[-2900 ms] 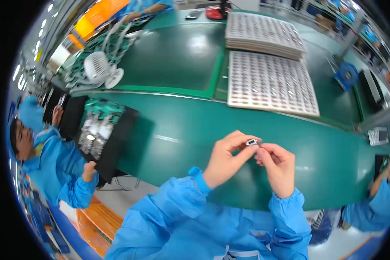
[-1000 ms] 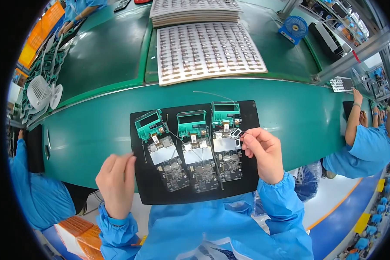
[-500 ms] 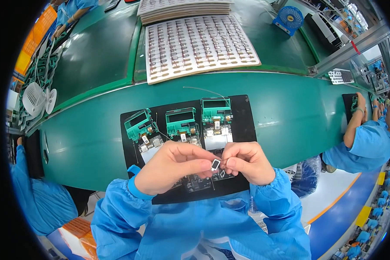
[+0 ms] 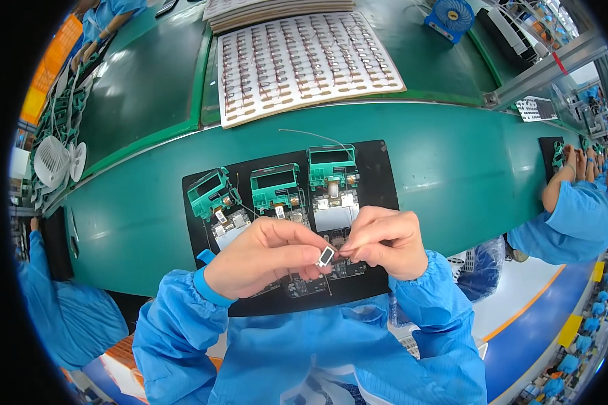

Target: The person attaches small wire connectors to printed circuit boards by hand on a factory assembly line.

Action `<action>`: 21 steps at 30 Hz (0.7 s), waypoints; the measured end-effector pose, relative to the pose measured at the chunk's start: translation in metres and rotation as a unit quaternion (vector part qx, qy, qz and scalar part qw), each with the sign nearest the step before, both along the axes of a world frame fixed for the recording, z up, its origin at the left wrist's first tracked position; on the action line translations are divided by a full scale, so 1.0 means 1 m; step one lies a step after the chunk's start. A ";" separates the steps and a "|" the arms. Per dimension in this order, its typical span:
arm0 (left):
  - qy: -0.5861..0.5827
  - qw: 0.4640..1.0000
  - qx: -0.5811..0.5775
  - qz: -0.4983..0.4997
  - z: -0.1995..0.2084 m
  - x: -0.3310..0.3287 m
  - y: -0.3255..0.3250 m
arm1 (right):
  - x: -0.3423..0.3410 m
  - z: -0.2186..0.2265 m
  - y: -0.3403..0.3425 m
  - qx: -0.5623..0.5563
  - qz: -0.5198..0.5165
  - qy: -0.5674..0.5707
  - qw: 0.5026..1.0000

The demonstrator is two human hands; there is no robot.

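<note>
Above the near half of the black mat (image 4: 376, 172) on the green counter (image 4: 452, 182), the left hand (image 4: 253, 262) pinches a small black-and-white part (image 4: 326, 255) and the right hand (image 4: 390, 246) apparently its thin wire (image 4: 337, 252), fine handling whose next move calls for a light touch.

The small rectangular component (image 4: 326, 256) has a smooth dark face inside a matt white border. Moulded green plastic makes up the display frames (image 4: 275, 195), while a metal plate (image 4: 336, 217) looks flat, silvery and smooth. The dark mat (image 4: 377, 192) beneath is matt black. Smooth and softly glossy, the green tabletop (image 4: 446, 162) catches blurred highlights. The slotted tray (image 4: 231, 120) looks like matt white foam. Creased blue cloth forms the sleeves (image 4: 182, 331); the blue fan (image 4: 450, 17) appears hard plastic, the upright post (image 4: 547, 77) bare, dull-sheened metal.
</note>
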State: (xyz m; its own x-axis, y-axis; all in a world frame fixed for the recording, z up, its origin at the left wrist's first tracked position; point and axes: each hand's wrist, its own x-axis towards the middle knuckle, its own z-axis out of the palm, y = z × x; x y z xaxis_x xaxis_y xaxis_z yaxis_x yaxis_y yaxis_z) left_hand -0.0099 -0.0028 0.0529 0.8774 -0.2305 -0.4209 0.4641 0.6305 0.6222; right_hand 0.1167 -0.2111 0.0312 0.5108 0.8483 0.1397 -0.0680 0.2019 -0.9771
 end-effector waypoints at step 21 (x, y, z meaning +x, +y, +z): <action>-0.244 0.752 0.612 0.022 0.016 0.020 -0.005 | 0.008 -0.001 0.007 -0.064 -0.018 -0.197 0.978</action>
State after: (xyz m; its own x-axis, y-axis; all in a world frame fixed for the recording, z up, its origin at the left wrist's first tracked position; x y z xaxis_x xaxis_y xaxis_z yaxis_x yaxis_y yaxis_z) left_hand 0.0100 -0.0076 0.0688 0.9917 0.1003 0.0807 -0.0131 -0.5447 0.8385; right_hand 0.1244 -0.2039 0.0299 0.4688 0.8538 0.2262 0.3239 0.0720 -0.9433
